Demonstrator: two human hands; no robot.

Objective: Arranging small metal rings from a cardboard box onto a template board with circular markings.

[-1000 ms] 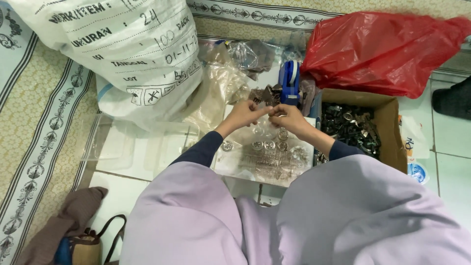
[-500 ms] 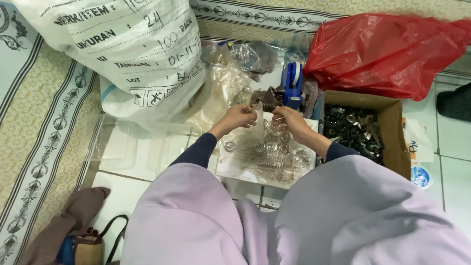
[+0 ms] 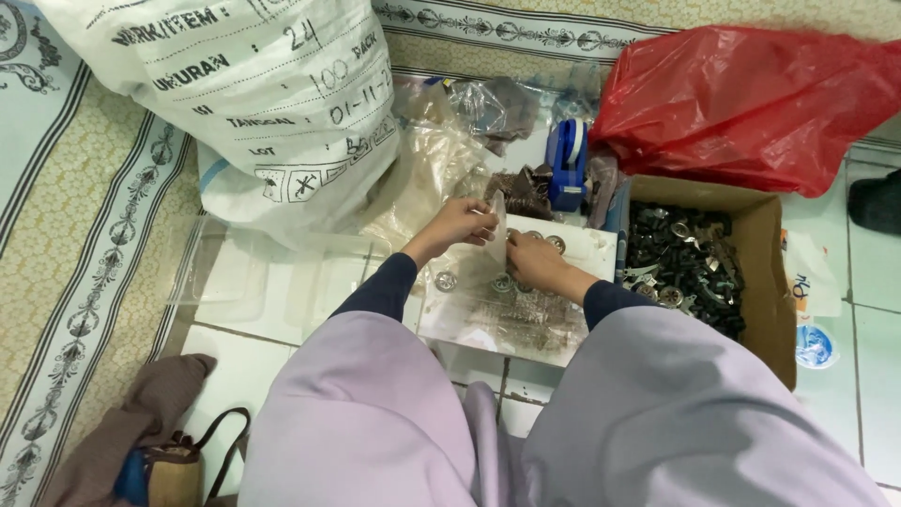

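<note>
Sacks frame my view from above: a big white woven sack (image 3: 253, 103) at upper left, a red plastic bag (image 3: 751, 99) at upper right, and below that a cardboard box (image 3: 765, 282) filled with small dark and silvery parts. Between them stands a blue tape dispenser (image 3: 567, 161), just beside a heap of crumpled clear bags (image 3: 441, 169). Nearer my lap lies a white tray (image 3: 587, 249) strewn with round metal pieces (image 3: 446, 280). Compared with half a second ago, both hands have come down from the raised spot near the dispenser and now work low over the tray. My left hand (image 3: 460, 223) pinches the top edge of a small clear plastic pouch (image 3: 496, 218), fingers narrow and closed on the film, keeping it upright just above the tray. My right hand (image 3: 531, 261) has dropped beside the pouch's lower end, fingers curled together; I cannot tell whether they grip a metal piece or only the film. I judge the work has moved from handling the pouch in the air to working with it right at the tray.
</note>
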